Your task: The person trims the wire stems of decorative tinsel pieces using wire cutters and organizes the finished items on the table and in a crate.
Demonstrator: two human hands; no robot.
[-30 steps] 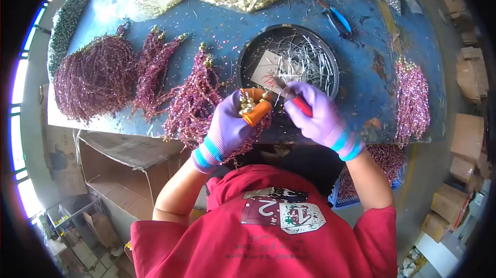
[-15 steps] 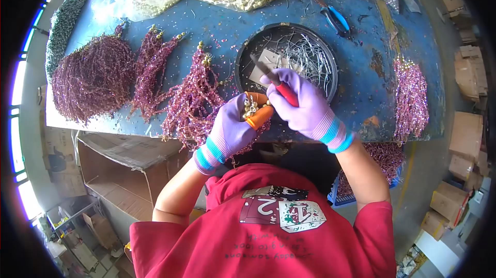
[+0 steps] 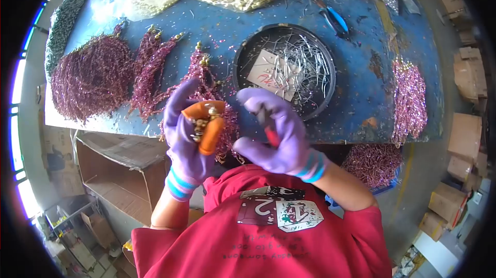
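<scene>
Gold beads (image 3: 199, 126) sit clasped in the orange-tipped grip of the left hand (image 3: 181, 141), above the near edge of the bench (image 3: 356, 100). The right hand (image 3: 289, 144) loosely holds a red-handled tool (image 3: 271, 135) against its palm, thumb spread, perhaps freeing the fingertips.

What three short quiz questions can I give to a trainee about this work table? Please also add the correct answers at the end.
1. Which hand is holding the red-handled tool?
2. True or false: the blue-handled pliers lie outside the round black tray.
3. What lies in that tray? (a) a cardboard box (b) thin silvery pieces (c) a bag of gold beads

Key: 1. The right hand. 2. True. 3. b.
</scene>
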